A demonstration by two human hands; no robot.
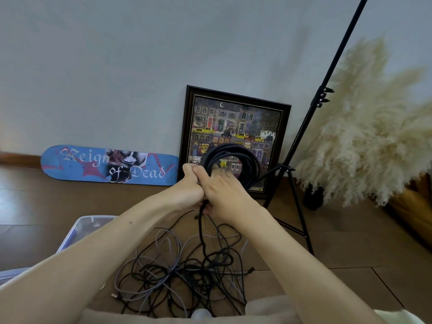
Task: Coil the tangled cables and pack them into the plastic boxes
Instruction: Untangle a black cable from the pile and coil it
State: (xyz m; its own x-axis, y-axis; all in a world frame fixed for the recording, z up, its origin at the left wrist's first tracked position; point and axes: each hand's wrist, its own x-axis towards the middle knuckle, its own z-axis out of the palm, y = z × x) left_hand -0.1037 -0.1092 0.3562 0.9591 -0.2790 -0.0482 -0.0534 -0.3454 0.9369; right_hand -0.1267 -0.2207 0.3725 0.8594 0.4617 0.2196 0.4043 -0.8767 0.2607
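The left grip (190,183) is a closed fist clenched round one side of a coil of black cable (252,164), held upright in the air; the right grip (224,190) presses against it, thumb touching the left fist, its fingers blurred over the coil, so I cannot tell whether they clasp it; a loose black strand (201,230) hangs from between the two grips to a tangle of black and grey cables (187,272) on the floor (350,242), well away from the floor's wall edge; a clear plastic box (79,230) stands just left of the tangle, partly behind the left forearm; along the wall edge lean a blue skateboard deck (77,163) and a framed picture (236,129); a black tripod stand (301,134) and pale pampas grass (369,127) stand towards the right.
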